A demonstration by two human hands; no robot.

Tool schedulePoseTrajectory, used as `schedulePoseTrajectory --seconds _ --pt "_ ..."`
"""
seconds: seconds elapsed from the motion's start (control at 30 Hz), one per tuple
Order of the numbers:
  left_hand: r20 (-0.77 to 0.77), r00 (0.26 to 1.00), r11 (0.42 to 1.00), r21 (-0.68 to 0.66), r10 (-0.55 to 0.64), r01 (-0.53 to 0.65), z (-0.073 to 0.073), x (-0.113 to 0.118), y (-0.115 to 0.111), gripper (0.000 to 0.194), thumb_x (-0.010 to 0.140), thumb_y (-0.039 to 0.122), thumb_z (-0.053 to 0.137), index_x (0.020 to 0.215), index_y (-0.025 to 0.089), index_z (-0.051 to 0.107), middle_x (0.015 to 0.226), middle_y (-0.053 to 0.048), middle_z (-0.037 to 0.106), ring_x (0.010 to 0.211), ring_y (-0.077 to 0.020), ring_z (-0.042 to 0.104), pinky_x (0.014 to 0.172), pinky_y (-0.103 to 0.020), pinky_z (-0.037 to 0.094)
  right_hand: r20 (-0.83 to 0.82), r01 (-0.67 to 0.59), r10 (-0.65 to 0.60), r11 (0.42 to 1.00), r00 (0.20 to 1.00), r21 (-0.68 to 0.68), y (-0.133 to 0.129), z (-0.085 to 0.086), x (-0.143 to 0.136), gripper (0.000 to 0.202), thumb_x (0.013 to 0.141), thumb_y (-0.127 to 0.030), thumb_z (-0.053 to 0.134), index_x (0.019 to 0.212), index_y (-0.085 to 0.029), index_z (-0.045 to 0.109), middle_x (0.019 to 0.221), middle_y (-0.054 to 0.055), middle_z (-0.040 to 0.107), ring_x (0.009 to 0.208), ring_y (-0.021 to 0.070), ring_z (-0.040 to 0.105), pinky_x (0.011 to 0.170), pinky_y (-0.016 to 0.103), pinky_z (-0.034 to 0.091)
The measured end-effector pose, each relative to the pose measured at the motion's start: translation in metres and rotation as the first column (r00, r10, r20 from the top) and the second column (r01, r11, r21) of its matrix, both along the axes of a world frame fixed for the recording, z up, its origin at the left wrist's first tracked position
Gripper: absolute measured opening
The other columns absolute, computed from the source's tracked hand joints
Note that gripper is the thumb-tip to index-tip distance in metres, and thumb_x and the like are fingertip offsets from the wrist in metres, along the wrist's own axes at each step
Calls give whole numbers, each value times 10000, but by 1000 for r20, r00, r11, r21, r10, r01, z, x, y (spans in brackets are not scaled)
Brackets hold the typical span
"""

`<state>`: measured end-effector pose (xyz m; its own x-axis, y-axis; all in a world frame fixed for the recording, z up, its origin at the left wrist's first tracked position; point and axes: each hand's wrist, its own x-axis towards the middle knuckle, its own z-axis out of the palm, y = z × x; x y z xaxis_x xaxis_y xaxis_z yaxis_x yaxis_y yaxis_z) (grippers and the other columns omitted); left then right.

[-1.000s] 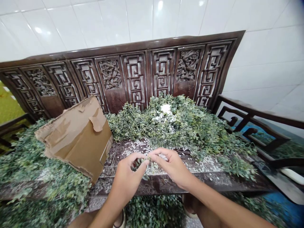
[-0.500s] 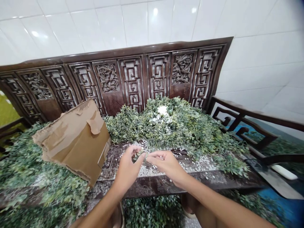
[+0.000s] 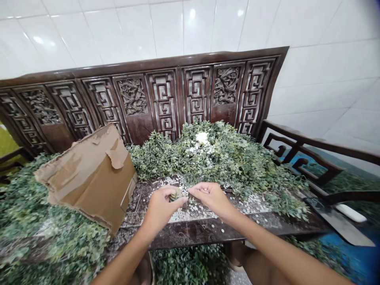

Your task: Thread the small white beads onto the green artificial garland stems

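Note:
My left hand (image 3: 162, 206) is curled around a small sprig of artificial leaves (image 3: 175, 194), held over the bench seat. My right hand (image 3: 212, 198) hovers a short gap to its right, fingertips pinched together. Whatever sits in that pinch is too small to make out. Beneath both hands, many small white discs (image 3: 194, 209) are strewn over the dark wood. Behind them rises a heap of green artificial foliage (image 3: 231, 158), with a pile of white discs (image 3: 202, 138) on top.
A torn cardboard box (image 3: 97, 178) leans at the left among more foliage (image 3: 68, 241). The carved wooden backrest (image 3: 130, 97) stands against a tiled wall. On the right are the armrest (image 3: 299, 140) and a wide flat blade (image 3: 338, 221) near a white object (image 3: 352, 212).
My hands, whose fingertips met before, are now slightly apart, the right one having drawn off to the right. The sprig stays in my left hand. The view has shifted slightly.

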<state>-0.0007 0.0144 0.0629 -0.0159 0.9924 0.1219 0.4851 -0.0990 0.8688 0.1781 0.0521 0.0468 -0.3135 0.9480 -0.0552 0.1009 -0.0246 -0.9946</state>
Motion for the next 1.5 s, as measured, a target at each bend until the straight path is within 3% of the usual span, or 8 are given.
schedulePoseTrajectory --seconds 0.13,0.3,0.5,0.9,1.07,1.17,1.3,1.5 --pt "-66 998 999 44 -20 23 -6 5 -2 107 709 259 680 634 190 713 865 -38 733 810 -198 651 702 -270 465 22 -95 93 991 995 91 -6 1 -6 266 697 -390 730 784 -139 740 570 -13 556 514 91 382 504 238 288" --pt "-110 992 994 83 -66 76 -5 8 -5 84 699 166 670 652 199 730 895 -39 729 822 -193 652 734 -273 475 13 -110 109 991 994 81 -9 -3 -11 286 713 -415 702 772 -135 721 463 -73 366 470 76 267 477 234 231" --pt "-42 977 978 23 -207 208 2 7 -8 180 789 234 613 896 233 759 1011 -45 730 948 -217 650 844 -304 494 -19 -58 59 998 998 30 -5 -3 -7 287 704 -426 709 753 -144 682 506 -67 359 506 85 274 500 234 201" --pt "41 998 998 -50 -39 41 7 4 -8 167 753 286 572 732 161 681 720 -35 693 717 -194 623 671 -275 474 -80 -148 141 986 987 -79 -5 1 -3 307 718 -459 720 738 -165 632 485 -91 320 450 64 220 457 225 131" --pt "183 983 995 -90 -15 32 5 -1 -7 295 751 360 627 969 162 625 862 -63 690 816 -196 645 723 -301 511 -112 -77 65 991 992 -106 -3 5 -2 341 701 -486 724 757 -163 634 490 -85 372 426 61 246 437 226 145" --pt "76 997 999 -40 -20 23 6 -5 -9 285 665 326 718 894 185 623 904 -56 677 860 -207 639 718 -297 521 -118 -14 0 993 993 -119 -2 7 1 352 705 -499 710 755 -162 620 488 -88 360 414 59 241 433 230 144" --pt "-144 984 994 14 -103 107 7 -5 -13 84 735 256 626 741 201 690 771 -32 707 733 -193 642 706 -293 496 -114 -9 -6 991 993 -131 0 6 3 344 707 -492 707 748 -164 613 466 -98 334 407 58 223 435 238 123" --pt "-158 987 999 -20 -35 32 1 -3 -10 186 638 303 722 786 191 698 720 -19 703 688 -200 633 633 -267 468 -163 -19 -12 982 987 -190 -2 7 0 353 667 -482 737 725 -171 579 456 -112 314 402 52 214 434 234 114"
